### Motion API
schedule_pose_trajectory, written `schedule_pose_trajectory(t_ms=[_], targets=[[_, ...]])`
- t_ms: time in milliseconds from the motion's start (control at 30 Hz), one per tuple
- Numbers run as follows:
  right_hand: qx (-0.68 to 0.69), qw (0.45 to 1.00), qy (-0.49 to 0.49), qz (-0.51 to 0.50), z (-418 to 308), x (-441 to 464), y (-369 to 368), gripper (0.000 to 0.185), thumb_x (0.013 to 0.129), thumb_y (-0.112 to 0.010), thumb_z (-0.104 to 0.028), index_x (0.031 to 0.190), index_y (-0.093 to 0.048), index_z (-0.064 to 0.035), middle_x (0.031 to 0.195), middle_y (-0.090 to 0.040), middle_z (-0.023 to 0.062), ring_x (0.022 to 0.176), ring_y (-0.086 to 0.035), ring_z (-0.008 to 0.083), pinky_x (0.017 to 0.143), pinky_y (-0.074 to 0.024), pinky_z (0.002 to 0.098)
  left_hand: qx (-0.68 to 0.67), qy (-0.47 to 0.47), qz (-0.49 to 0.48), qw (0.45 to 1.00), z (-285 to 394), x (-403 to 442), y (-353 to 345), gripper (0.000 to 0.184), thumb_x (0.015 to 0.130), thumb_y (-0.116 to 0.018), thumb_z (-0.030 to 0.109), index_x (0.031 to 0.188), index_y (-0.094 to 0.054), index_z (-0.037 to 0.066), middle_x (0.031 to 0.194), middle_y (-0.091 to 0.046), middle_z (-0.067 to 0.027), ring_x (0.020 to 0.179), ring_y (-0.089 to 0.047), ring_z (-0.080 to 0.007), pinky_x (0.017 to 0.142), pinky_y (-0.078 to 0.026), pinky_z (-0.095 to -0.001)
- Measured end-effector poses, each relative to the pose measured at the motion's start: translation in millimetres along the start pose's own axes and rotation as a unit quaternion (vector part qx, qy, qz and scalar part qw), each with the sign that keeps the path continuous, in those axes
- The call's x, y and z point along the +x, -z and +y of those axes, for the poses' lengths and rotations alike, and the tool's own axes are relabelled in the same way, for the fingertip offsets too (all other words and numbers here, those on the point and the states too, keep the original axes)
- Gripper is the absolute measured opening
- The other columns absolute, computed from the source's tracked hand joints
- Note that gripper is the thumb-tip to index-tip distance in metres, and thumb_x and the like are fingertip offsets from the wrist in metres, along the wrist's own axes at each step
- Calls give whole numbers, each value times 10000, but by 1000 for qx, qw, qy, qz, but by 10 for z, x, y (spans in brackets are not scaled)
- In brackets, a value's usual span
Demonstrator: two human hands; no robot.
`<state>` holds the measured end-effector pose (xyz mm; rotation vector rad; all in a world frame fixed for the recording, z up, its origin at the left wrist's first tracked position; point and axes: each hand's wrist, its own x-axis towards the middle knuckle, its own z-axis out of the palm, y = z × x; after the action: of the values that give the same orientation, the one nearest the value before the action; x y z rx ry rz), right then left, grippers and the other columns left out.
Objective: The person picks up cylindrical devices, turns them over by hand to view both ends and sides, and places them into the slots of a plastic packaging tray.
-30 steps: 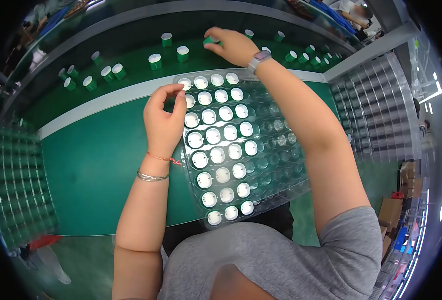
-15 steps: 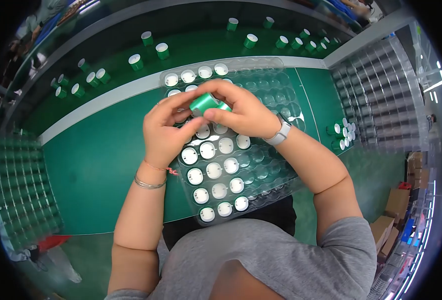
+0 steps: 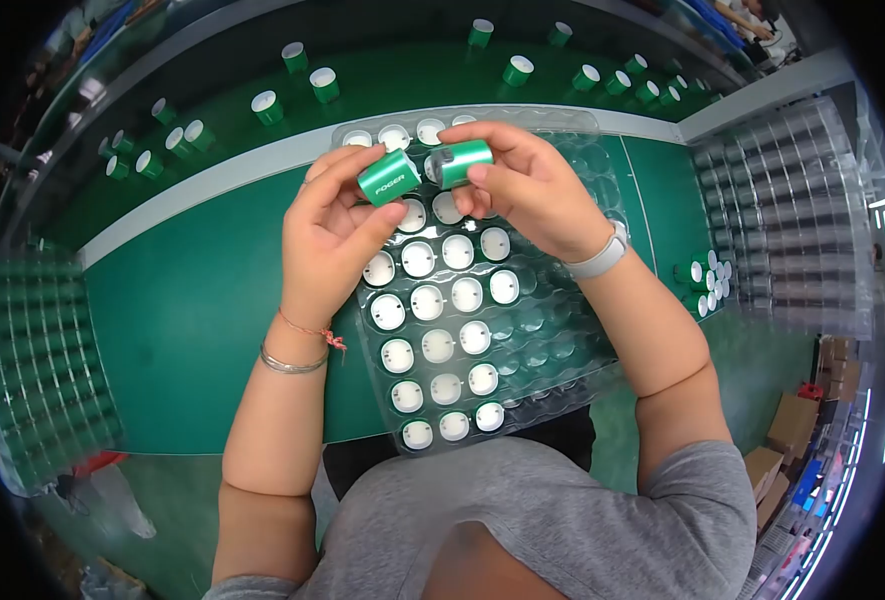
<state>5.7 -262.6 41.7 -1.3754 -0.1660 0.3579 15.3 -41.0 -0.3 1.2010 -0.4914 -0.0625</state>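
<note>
My left hand (image 3: 320,225) is closed on a glossy green cylinder (image 3: 389,178) lettered "FOGER", held between thumb and fingers. A second green cylinder (image 3: 466,163), with a dark clear-looking end turned toward the first, is pinched in my right hand (image 3: 547,195). The two cylinders are tilted with their ends facing, a small gap between them. Below both hands lies a clear plastic tray (image 3: 584,335) with round pockets. White-ended green cylinders (image 3: 427,302) stand in its left and middle pockets. My fingers hide part of the upper rows.
Beyond the green table (image 3: 182,310), a dark green belt carries scattered green cylinders (image 3: 324,85) behind a pale rail (image 3: 202,185). A cluster of cylinders (image 3: 707,285) sits at the table's right. Clear pocketed trays stand at the right (image 3: 782,210) and left (image 3: 42,350).
My hands have moved apart slightly. The green cylinders, mostly covered by my fingers before, now show as two pieces with a gap between. The camera view has shifted a little.
</note>
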Motion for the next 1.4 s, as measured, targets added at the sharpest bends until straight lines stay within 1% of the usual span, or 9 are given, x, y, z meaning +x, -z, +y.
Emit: schedule_pose_trajectory(t_ms=[133,200,300,533,700,1133,1233,1333,1400], targets=[[-23,999,6,30,11,10,-97,290,976,-566,-150,1232,-561,-12,980,-618,40,795,-585,98,692,-467,223,30,1,1,1000,8,-3,-38,456,809,-656,-144,1245,-552,-61,1234,-487,-114,1082,-579,-189,897,-564,-284],[-35,999,7,35,31,17,-99,283,983,-563,-161,1223,-565,-12,982,-625,42,796,-588,94,689,-465,220,5,33,9,999,20,-15,-53,442,806,-657,-150,1227,-556,-64,1219,-502,-119,1058,-602,-192,883,-571,-283],[-63,997,7,37,47,14,-91,276,983,-568,-174,1206,-573,-13,971,-630,37,793,-589,85,688,-465,214,-6,42,14,999,14,-18,-47,413,813,-655,-145,1208,-561,-71,1205,-514,-122,1051,-620,-199,870,-579,-279],[-83,995,30,38,52,20,-92,281,981,-579,-189,1199,-575,-12,958,-640,42,786,-595,83,680,-463,210,16,23,12,1000,14,-13,-47,418,817,-656,-139,1219,-559,-80,1194,-513,-123,1075,-619,-211,848,-586,-265],[-94,994,24,40,46,16,-90,284,981,-582,-195,1196,-573,-11,952,-640,45,780,-596,84,676,-466,211,17,20,9,1000,5,-13,-37,432,819,-663,-132,1236,-559,-85,1182,-512,-119,1040,-634,-205,833,-586,-252],[-84,996,37,5,79,22,-40,309,952,-620,-132,1215,-537,8,994,-636,79,808,-634,123,696,-514,249,11,21,13,1000,12,-11,-48,407,830,-666,-112,1224,-565,-88,1180,-513,-113,1039,-627,-193,838,-584,-259],[-71,997,43,-2,71,25,-58,310,941,-629,-104,1212,-527,8,1010,-633,85,815,-638,137,710,-525,263,4,7,16,1000,13,-17,-37,352,856,-653,-82,1201,-581,-75,1197,-517,-118,1018,-626,-187,814,-594,-269],[-63,996,58,-5,93,28,-68,287,933,-631,-78,1191,-533,4,1034,-628,92,835,-639,147,734,-531,273,-4,38,31,999,48,-13,-17,301,884,-636,-47,1182,-596,-58,1217,-525,-130,1003,-625,-187,784,-605,-279],[-61,996,68,-7,103,30,-64,270,929,-632,-66,1174,-541,3,1054,-624,98,851,-639,151,748,-533,276,30,17,16,999,12,-23,16,279,904,-623,-20,1182,-607,-43,1232,-529,-139,1026,-620,-202,762,-614,-290]])
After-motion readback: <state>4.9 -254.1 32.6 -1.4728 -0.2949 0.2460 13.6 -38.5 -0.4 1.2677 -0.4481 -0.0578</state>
